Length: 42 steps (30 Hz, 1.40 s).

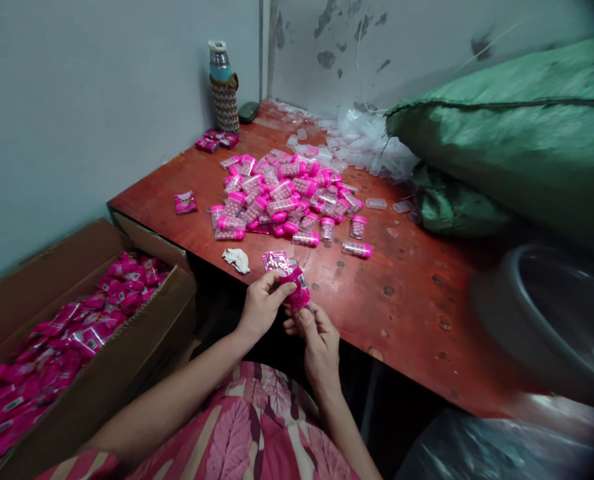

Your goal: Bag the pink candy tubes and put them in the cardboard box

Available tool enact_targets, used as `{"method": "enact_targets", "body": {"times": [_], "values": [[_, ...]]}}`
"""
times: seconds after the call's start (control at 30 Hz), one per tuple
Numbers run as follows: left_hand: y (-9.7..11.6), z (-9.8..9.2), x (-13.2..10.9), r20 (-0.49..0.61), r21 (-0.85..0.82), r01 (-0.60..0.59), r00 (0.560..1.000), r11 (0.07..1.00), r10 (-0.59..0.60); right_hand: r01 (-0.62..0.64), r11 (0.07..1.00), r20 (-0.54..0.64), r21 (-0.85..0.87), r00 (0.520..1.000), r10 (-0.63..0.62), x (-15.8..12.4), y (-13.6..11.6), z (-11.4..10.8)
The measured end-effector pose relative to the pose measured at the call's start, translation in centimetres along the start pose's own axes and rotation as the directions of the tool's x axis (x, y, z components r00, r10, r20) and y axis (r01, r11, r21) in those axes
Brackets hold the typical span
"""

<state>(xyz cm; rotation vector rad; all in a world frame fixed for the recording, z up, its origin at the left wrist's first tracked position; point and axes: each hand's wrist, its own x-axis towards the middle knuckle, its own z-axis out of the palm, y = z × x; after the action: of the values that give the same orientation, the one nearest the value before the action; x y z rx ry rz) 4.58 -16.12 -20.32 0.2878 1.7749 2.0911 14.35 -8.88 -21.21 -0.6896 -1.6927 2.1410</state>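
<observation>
A shiny pink printed packet (301,288) is held between my two hands, just off the table's front edge. My left hand (265,303) pinches its upper left side, thumb across the front. From below, my right hand (319,337) grips the lower end with thumb and fingers. Whether anything is inside the packet is hidden. Beyond my hands lies a heap of small clear containers with pink caps (281,193), filled with small pale pink balls. Loose near its front right are a single capped container (357,249) and an upright one (358,227).
At the left, a cardboard box (177,293) holds many pink packets (91,333). On the red table (407,313) are a crumpled white scrap (236,260), a flat pink packet (185,202), a flask (224,93) and clear plastic pieces (357,143). Right: green sack (517,127), grey basin (507,313).
</observation>
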Motion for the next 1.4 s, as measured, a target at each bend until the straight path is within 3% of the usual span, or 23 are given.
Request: {"method": "enact_targets", "body": {"times": [0.2,0.47,0.7,0.97,1.17,1.27,1.4], "values": [[0.4,0.1,-0.1,0.133,-0.036,0.087,0.988,0.996,-0.082,-0.022,0.998,-0.003,0.052,1.0,0.022,0.0,0.2,0.0],[0.4,-0.3,0.1,0.081,0.123,0.016,0.996,0.992,-0.026,-0.044,0.995,-0.015,0.087,0.999,0.046,-0.1,0.6,-0.1],[0.1,-1.0,0.5,0.127,0.234,-0.01,0.992,0.972,-0.02,-0.048,0.993,0.001,0.112,0.999,0.048,-0.2,0.9,0.2],[0.8,-1.2,0.7,0.197,0.168,0.065,0.975,0.984,-0.098,-0.088,0.972,0.042,0.215,0.996,0.081,0.1,1.4,0.1],[0.6,-1.2,0.0,0.24,-0.036,0.131,0.964,0.991,-0.119,-0.123,0.924,0.034,0.361,0.992,0.119,0.4,1.0,0.2],[-0.1,-1.2,-0.2,0.185,-0.005,0.103,0.978,0.995,-0.1,-0.129,0.921,0.044,0.368,0.992,0.121,0.3,0.8,0.3],[0.2,-1.4,0.0,0.169,0.153,-0.018,0.986,0.988,-0.008,-0.156,0.921,0.046,0.358,0.988,0.149,0.0,0.8,0.3]]}}
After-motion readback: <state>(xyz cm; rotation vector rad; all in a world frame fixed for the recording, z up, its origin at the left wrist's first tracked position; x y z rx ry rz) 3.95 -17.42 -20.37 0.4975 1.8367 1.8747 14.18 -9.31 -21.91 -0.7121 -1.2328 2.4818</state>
